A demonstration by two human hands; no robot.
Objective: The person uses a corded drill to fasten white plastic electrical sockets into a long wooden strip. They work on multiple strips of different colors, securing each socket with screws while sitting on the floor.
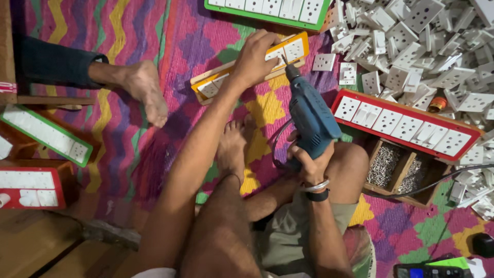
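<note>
While the left hand (pixel 256 57) lies flat over the orange-edged switch board (pixel 247 68), its fingers are spread a little and pressed down on the white face of that board, pinning it to the patterned mat (pixel 154 31). Just past those fingertips, toward the board's far end, the bit of the blue electric drill (pixel 310 116) meets the white plates, touching the board right beside the index finger. The right hand (pixel 310 161) is wrapped around the drill's grip from below, fingers curled tight about the handle; whether one of them rests on the trigger cannot be told. A silver bangle and a dark band (pixel 316 190) sit on that wrist.

Beyond the left fingers lies a green-edged board (pixel 267 9) with white sockets, well apart from the hand. To the outer side of the right hand, near but not touching it, a red-edged board (pixel 406 123) lies across a wooden box, and a wooden tray of screws (pixel 396 170) sits just below it. Farther out from the right fingers spreads a heap of loose white socket plates (pixel 417 46). Two single plates (pixel 324 62) lie on the mat between the drill bit and that heap. Another person's bare foot (pixel 144 87) rests on the mat well away from the left hand.
</note>
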